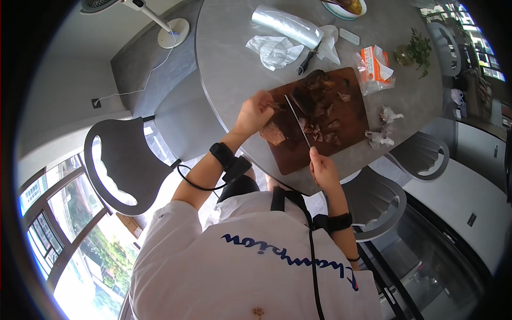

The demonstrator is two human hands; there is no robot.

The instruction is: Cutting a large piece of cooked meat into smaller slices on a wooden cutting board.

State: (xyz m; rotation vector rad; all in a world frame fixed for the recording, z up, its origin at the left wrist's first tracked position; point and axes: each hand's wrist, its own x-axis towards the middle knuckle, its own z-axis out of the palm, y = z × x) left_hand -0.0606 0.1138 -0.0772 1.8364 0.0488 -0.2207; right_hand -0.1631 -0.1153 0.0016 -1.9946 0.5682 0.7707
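My right hand (pixel 323 170) grips the handle of a knife (pixel 297 120), its long thin blade seen nearly edge-on over the brown cutting board (pixel 354 116). To the left of the blade, my left hand (pixel 256 114) is curled, with a small blurred piece of meat (pixel 277 106) at its fingertips. A large dark chunk of cooked meat (pixel 314 90) lies at the far part of the board. Several small meat scraps (pixel 314 130) are scattered right of the blade. A paler meat piece (pixel 273 133) rests at the board's left edge, below my left hand.
Beyond the board are a plastic bag roll (pixel 286 26), crumpled plastic (pixel 278 52) and a black-handled tool (pixel 306 63). A tissue pack (pixel 374 66), a plant in a glass vase (pixel 404 55) and small knotted plastic bags (pixel 380 138) stand or lie rightward. A bowl (pixel 352 10) is farthest.
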